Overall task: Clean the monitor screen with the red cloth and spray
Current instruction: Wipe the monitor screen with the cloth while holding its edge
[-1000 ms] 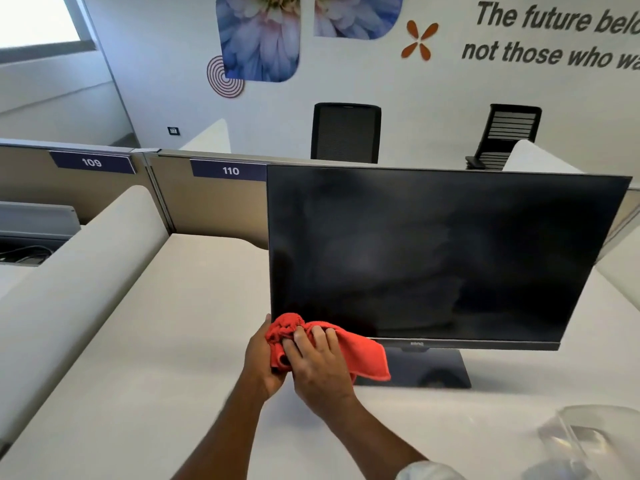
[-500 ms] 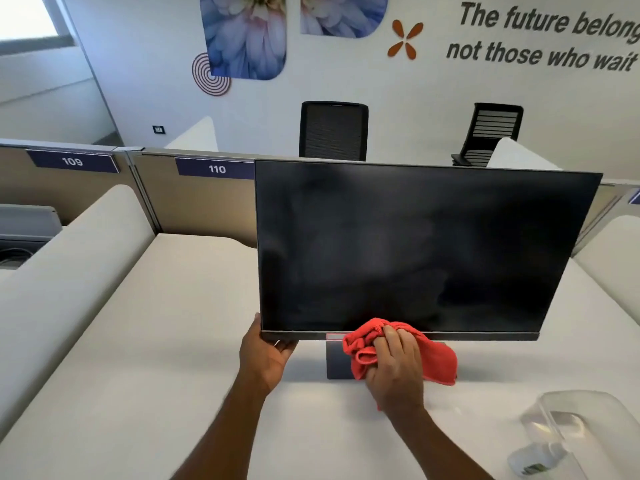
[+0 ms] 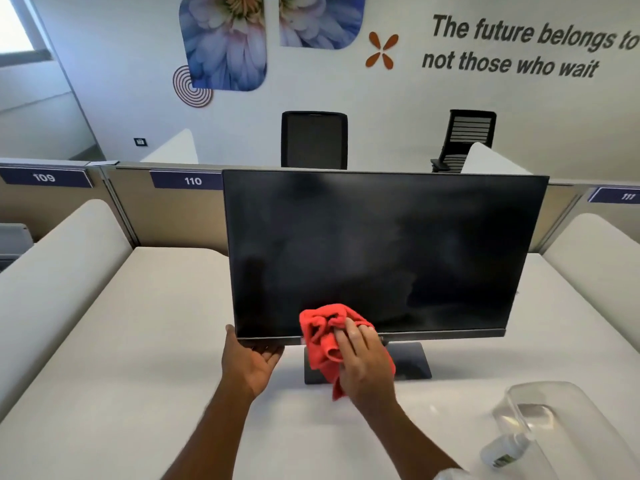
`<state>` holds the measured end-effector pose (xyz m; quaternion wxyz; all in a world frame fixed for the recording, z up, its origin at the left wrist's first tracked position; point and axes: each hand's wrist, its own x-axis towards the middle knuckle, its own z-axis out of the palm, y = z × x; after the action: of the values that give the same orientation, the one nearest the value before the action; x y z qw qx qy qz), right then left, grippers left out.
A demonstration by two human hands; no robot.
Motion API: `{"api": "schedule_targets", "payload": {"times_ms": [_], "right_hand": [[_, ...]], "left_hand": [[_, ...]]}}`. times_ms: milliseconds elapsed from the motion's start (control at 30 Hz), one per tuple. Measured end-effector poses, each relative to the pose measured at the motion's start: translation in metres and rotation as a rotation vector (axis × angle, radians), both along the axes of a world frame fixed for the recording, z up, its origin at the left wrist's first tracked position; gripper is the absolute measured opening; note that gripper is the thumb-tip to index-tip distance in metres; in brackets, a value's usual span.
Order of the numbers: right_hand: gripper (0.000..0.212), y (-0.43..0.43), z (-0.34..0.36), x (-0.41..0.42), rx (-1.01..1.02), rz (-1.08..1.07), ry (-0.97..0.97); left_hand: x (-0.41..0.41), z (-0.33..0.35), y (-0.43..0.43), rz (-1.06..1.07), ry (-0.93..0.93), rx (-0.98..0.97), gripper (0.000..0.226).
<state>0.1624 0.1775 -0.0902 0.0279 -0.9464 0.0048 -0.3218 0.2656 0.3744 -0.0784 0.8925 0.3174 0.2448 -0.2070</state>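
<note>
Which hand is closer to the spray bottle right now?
Right. The right hand holds the cloth at the monitor's bottom edge, up and left of the spray bottle. The left hand grips the monitor's lower left corner, farther away.

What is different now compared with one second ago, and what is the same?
The left hand let go of the red cloth and now holds the lower left corner of the monitor. The right hand carried the cloth to the right along the bottom edge. The monitor and the spray bottle stayed in place.
</note>
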Motion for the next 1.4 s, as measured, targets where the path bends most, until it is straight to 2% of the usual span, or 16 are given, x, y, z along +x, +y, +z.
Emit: {"api": "schedule_targets", "payload": {"times_ms": [133,233,300,467,633,733,800,967,1067,1167,1233,1300,1400], "right_hand": [[0.041,-0.063,0.001,-0.026,0.266,-0.414,-0.054],[0.046,-0.082,0.006,-0.031,0.452,-0.600,-0.086],[0.052,-0.072,0.010,-0.024,0.527,-0.648,-0.117],[0.088,-0.003,0.029,0.011,0.683,-0.596,-0.022],[0.068,0.040,0.019,0.020,0.584,-0.536,0.063],[0.063,0.031,0.007,0.011,0.467,-0.451,0.098],[0.056,0.011,0.004,0.007,0.441,-0.441,0.046],[0.043,-0.059,0.015,0.001,0.701,-0.651,-0.251],[0.048,-0.077,0.022,0.003,0.780,-0.675,-0.318],[0.047,-0.062,0.021,0.007,0.793,-0.651,-0.312],[0.043,-0.036,0.015,0.010,0.735,-0.594,-0.278],[0.047,-0.002,0.008,0.012,0.679,-0.517,-0.202],[0.048,0.046,-0.008,0.015,0.480,-0.373,-0.077]], "left_hand": [[-0.001,-0.002,-0.001,0.042,0.026,-0.023,0.058],[0.000,-0.005,-0.003,0.062,0.023,-0.028,0.056],[0.000,-0.004,-0.006,0.077,0.027,-0.024,0.055],[-0.002,-0.002,-0.008,0.105,0.033,-0.014,0.048],[-0.002,-0.001,-0.006,0.098,0.024,-0.021,0.045],[0.000,-0.004,-0.005,0.096,0.033,-0.014,0.048],[0.001,-0.005,-0.005,0.092,0.036,-0.011,0.047],[0.000,-0.004,-0.005,0.097,0.033,-0.019,0.045],[0.001,-0.003,-0.006,0.102,0.040,-0.022,0.045],[0.000,-0.003,-0.007,0.105,0.031,-0.014,0.041],[-0.002,-0.003,-0.008,0.106,0.033,-0.010,0.040],[-0.003,-0.003,-0.007,0.094,0.033,-0.009,0.041],[-0.003,-0.001,-0.006,0.069,0.022,0.026,0.045]]}}
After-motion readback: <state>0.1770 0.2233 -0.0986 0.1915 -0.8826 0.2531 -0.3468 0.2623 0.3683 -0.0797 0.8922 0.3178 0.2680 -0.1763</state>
